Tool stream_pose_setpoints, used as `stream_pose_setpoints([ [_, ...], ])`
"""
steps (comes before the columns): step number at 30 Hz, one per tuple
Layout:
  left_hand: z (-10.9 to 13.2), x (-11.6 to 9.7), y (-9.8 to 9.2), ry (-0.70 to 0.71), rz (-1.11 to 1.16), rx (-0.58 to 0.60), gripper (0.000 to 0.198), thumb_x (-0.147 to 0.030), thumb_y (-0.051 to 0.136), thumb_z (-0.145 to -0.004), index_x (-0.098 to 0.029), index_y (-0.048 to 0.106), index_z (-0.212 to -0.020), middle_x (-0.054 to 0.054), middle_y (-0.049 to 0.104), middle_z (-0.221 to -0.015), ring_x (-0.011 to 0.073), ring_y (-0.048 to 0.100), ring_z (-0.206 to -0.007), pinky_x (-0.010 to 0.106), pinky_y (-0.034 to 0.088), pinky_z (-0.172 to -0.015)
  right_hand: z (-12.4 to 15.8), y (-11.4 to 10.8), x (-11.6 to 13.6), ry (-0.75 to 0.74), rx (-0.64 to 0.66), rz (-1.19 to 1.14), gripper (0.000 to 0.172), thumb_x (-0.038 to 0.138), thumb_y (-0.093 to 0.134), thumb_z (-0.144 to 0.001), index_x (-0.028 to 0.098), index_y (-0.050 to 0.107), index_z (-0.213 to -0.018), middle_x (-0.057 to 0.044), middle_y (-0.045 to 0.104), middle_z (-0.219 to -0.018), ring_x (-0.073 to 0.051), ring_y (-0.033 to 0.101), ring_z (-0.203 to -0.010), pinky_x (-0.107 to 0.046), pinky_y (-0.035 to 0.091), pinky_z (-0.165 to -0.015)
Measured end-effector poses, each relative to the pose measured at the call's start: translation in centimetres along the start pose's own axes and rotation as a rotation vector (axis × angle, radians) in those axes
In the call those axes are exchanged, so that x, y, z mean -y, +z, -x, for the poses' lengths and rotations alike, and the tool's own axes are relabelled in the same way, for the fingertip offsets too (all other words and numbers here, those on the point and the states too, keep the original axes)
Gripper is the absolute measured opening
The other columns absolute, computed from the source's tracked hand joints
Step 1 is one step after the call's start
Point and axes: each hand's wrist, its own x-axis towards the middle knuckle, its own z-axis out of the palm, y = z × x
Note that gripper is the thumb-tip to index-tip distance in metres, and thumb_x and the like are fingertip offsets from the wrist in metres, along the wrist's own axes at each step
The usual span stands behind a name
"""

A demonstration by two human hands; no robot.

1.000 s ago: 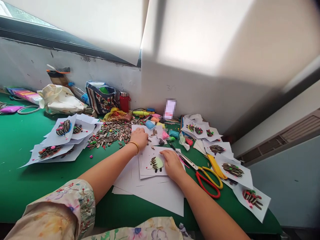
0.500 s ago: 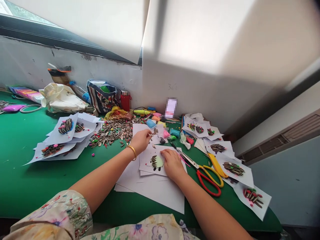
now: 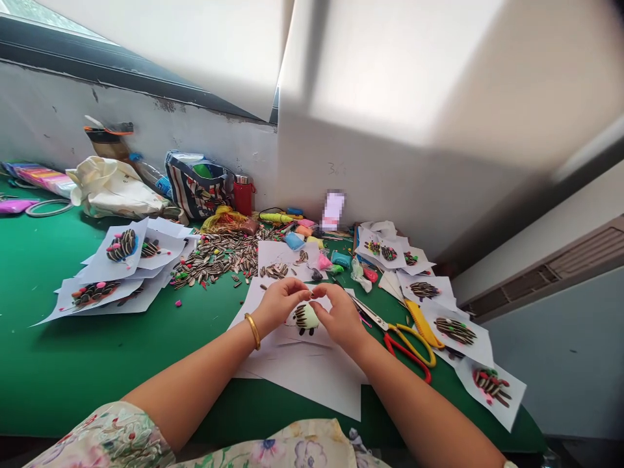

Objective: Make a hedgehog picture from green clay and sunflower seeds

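Observation:
My left hand [image 3: 285, 302] and my right hand [image 3: 340, 317] meet over the small picture sheet, fingertips pinched together. Between them is a tiny dark piece that looks like a sunflower seed [image 3: 312, 294], mostly covered by the fingers. Below, the picture [image 3: 306, 318] shows a hedgehog with a pale green clay body, a row of striped seeds as spines and dark feet. It rests on larger white sheets [image 3: 312, 377]. Just beyond my left hand, several loose seeds [image 3: 273, 270] lie on another white paper.
A big heap of sunflower seeds [image 3: 224, 253] lies back left. Finished seed pictures [image 3: 121, 247] are stacked at left, others [image 3: 455, 329] along the right. Scissors [image 3: 407, 341] and a yellow cutter [image 3: 423, 323] lie by my right hand. Clay packs [image 3: 295, 241] and a red bottle [image 3: 243, 195] stand behind.
My left hand has come back from the loose seeds toward me to meet the right. My right hand has lifted off the picture sheet, its fingers now pinched.

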Motion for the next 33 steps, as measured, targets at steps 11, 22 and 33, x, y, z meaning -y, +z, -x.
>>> stream_pose_setpoints([
  [11,-0.4,1.5,-0.8,0.16,-0.429,-0.006,0.027,-0.03,0.045,-0.093,-0.02,0.067,-0.104,0.003,0.072,-0.093,0.0184,0.066,-0.089,0.03,0.05,-0.083,0.4,1.0,-2.5,0.094,-0.026,-0.113,0.007,0.025,0.059,-0.085,0.022,0.065,-0.081,-0.003,0.067,-0.09,-0.02,0.059,-0.091,-0.034,0.045,-0.084],
  [22,0.0,2.9,-0.7,0.186,-0.701,0.116,0.044,-0.006,0.044,-0.081,-0.021,0.065,-0.117,0.002,0.074,-0.095,0.0198,0.063,-0.092,0.033,0.047,-0.086,0.5,2.2,-2.9,0.103,0.032,0.16,0.012,0.013,0.057,-0.083,0.022,0.065,-0.078,-0.005,0.065,-0.096,-0.022,0.054,-0.099,-0.035,0.042,-0.09],
  [33,0.0,3.0,-0.7,0.195,-0.707,0.112,0.044,-0.006,0.044,-0.081,-0.022,0.065,-0.116,0.001,0.074,-0.093,0.0194,0.063,-0.089,0.032,0.047,-0.086,0.5,2.3,-2.5,0.079,0.102,0.204,0.012,0.013,0.057,-0.085,0.021,0.065,-0.081,-0.005,0.065,-0.099,-0.022,0.053,-0.101,-0.035,0.041,-0.089],
])
